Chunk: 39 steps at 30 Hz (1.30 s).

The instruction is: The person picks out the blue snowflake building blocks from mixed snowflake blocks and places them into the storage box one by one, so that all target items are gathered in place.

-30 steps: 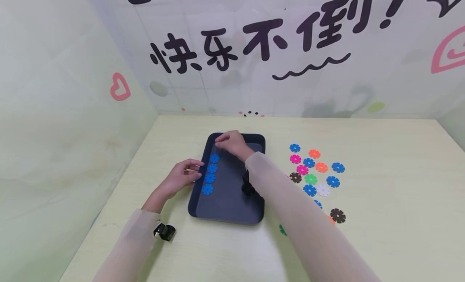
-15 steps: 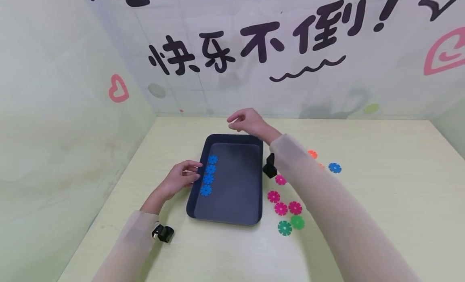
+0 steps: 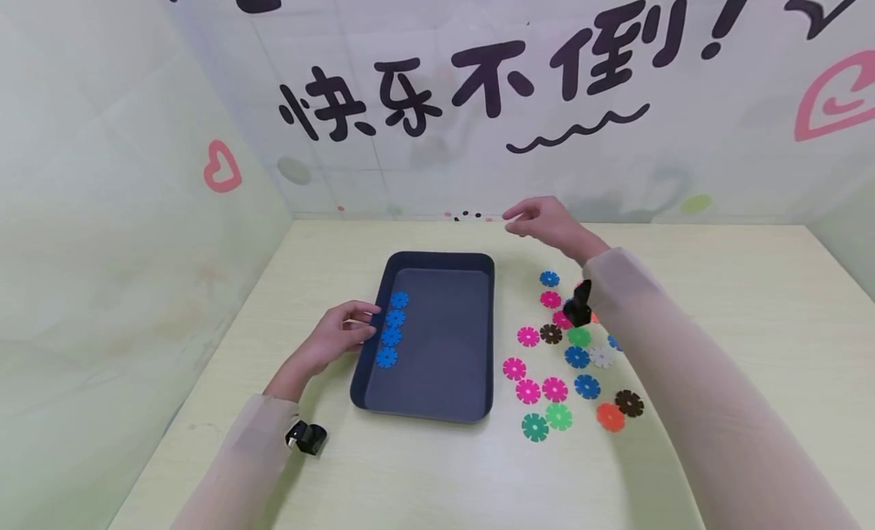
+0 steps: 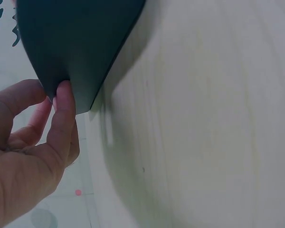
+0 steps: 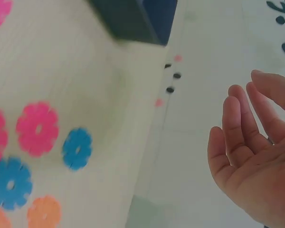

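A dark shallow tray (image 3: 437,412) lies on the table. Along its left inner side runs a column of blue notched discs (image 3: 391,336), like plastic snowflake connectors. My left hand (image 3: 335,336) holds the tray's left rim; in the left wrist view its thumb and fingers (image 4: 64,107) are bent at the rim and outer wall. Beyond the tray's far right corner hovers my right hand (image 3: 550,225), empty. The right wrist view shows its fingers (image 5: 232,126) gently curved and apart, with nothing between them.
Right of the tray lie loose discs: pink (image 3: 528,391), blue (image 3: 586,386), green (image 3: 535,427), orange (image 3: 611,417), brown (image 3: 629,403) and white (image 3: 601,356). My right sleeve (image 3: 697,393) covers part of this area. A printed wall (image 3: 410,173) stands behind the table.
My right hand has gone from above the tray's far left corner to the right, past the tray. More loose discs show from under the right arm. The left hand stays at the rim.
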Each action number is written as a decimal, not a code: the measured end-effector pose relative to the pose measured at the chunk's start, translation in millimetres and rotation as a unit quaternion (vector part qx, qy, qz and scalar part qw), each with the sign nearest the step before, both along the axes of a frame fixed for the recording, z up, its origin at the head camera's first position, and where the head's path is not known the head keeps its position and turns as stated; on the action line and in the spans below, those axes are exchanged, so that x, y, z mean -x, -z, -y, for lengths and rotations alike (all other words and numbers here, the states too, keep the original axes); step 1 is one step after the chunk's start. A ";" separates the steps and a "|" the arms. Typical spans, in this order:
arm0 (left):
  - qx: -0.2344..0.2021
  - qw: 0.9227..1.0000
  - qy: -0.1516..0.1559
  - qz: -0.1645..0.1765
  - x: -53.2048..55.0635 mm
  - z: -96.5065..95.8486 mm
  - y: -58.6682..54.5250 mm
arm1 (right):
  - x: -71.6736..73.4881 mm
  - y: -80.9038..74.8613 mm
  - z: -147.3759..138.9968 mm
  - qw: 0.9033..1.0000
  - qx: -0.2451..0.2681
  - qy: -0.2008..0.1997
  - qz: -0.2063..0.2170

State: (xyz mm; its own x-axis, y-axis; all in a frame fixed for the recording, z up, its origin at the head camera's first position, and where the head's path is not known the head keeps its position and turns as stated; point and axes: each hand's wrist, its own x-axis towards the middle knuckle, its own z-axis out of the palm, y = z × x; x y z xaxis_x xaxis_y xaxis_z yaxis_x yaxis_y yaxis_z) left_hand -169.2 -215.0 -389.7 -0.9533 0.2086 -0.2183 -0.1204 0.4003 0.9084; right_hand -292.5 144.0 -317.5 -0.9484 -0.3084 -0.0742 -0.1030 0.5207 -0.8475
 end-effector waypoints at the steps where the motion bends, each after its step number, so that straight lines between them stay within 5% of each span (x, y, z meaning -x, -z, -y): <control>1: 0.000 1.000 0.000 0.000 0.2 0.0 0.1 | 0.0 2.5 -6.4 1.000 -0.005 0.004 0.003; 19: -0.001 1.000 -0.002 0.003 0.7 0.5 1.3 | -4.7 70.2 -71.3 0.995 -0.051 0.039 0.077; 31: 0.001 1.000 -0.004 0.002 1.1 0.5 2.3 | -6.7 84.7 -80.1 0.996 -0.043 -0.023 0.078; 39: 0.002 1.000 -0.007 0.003 1.3 -0.2 2.2 | -7.9 90.0 -79.6 0.995 -0.052 -0.031 0.076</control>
